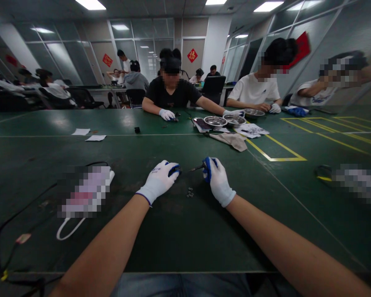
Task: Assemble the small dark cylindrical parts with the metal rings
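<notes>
- Across the tabletop (179, 231), three metal bowls (215, 121); contents unclear.
- My left hand (159, 180) pinches a small dark part (177, 169).
- My right hand (217, 180) grips one screwdriver (197, 168).
- Several small nuts (190, 192) lie between them.

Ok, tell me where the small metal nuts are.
The small cluster of metal nuts lies on the green table in the head view, just below and between the left hand and right hand.

Gloved hands (188, 177) over green table (179, 235)
</notes>
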Action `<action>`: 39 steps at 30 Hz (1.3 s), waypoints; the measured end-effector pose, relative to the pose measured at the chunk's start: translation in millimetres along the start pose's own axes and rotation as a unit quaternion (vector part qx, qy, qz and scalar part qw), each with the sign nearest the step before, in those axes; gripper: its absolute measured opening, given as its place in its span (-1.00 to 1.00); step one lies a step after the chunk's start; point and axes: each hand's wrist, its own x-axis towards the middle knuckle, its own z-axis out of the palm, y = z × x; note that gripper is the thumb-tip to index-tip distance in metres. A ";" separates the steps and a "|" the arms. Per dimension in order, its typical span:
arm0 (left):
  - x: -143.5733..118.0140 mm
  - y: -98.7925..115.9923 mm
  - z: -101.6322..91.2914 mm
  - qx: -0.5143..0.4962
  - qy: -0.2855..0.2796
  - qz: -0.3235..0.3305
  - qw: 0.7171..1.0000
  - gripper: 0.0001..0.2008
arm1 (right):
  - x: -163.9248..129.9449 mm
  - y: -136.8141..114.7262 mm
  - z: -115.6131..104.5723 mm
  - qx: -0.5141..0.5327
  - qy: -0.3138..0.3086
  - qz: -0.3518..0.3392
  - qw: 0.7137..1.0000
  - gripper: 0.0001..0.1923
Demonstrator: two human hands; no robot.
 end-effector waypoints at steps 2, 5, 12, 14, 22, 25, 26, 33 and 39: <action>0.0 1.5 -0.3 0.032 -0.005 -0.008 0.999 -0.61 | 0.2 0.5 0.4 -0.002 0.003 -0.002 1.000 -0.46; 0.0 1.8 -1.6 0.050 0.000 -0.012 0.999 -0.55 | 0.5 1.3 1.5 -0.002 0.011 -0.004 1.000 -0.46; -1.7 -4.9 -6.5 0.031 0.033 -0.006 0.999 -0.52 | 0.4 2.5 1.4 0.001 0.002 -0.004 1.000 -0.47; -2.8 -3.6 -8.3 0.011 0.043 0.000 0.999 -0.54 | 0.3 2.6 1.1 -0.006 0.004 -0.006 1.000 -0.49; -6.1 5.2 -6.9 0.099 -0.019 0.017 0.995 -0.70 | -0.7 2.7 2.2 -0.009 -0.004 -0.002 1.000 -0.51; 2.3 1.1 -2.3 0.078 0.002 0.010 0.997 -0.68 | -1.1 3.4 2.2 -0.009 -0.005 -0.002 1.000 -0.51; 6.1 -1.1 -1.1 0.075 0.010 0.006 0.997 -0.68 | -1.1 3.6 2.1 -0.009 -0.007 -0.002 1.000 -0.51; 16.6 -11.0 1.4 0.063 0.036 0.002 0.997 -0.66 | -0.4 5.5 1.5 -0.015 -0.008 -0.002 1.000 -0.49; 5.6 -5.3 0.0 0.072 0.005 0.030 0.997 -0.66 | 1.3 11.2 0.6 -0.013 -0.020 -0.013 1.000 -0.46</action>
